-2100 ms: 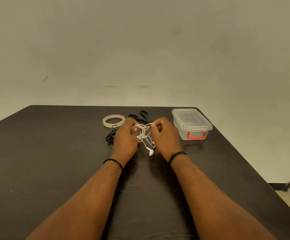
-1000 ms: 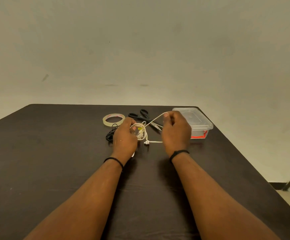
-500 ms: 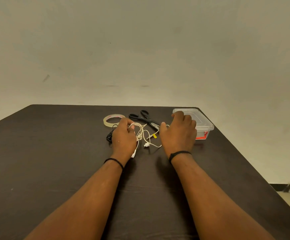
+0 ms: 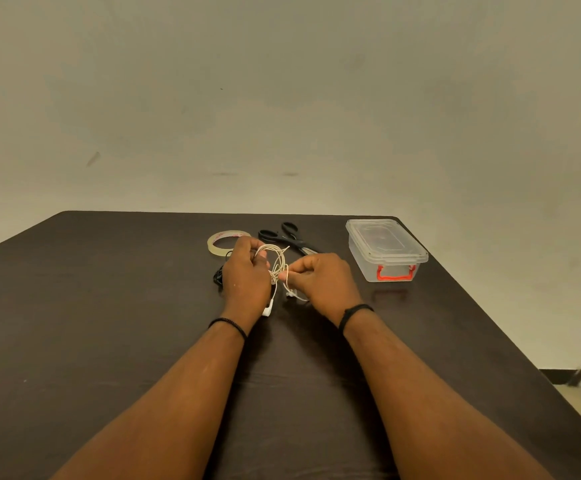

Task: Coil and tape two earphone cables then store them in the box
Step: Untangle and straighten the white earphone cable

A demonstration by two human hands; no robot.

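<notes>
White earphone cable (image 4: 275, 263) sits half-coiled between both hands, above the middle of the table (image 4: 109, 306), toward its far edge. Left hand (image 4: 245, 275) grips the loop bundle, fingers curled round it; right hand (image 4: 320, 278) pinches a loose strand just beside the loops. Hands close together, nearly touching.

To do this step well, I'd judge: keep the left grip firm so the loops don't spring open, feed the strand with light tension, lay each turn the same size, tuck dangling ends in before taping.

Cable looks thin, cream-white, loops uneven and a bit tangled; a white plug or bud hangs below the left hand.

Black cable (image 4: 218, 279) lies partly hidden behind the left hand, uncoiled state unclear. Tape roll (image 4: 213, 244) and scissors (image 4: 289, 239) lie near the far edge. Clear box (image 4: 386, 251), lid on, red latch, sits by the far right corner.
</notes>
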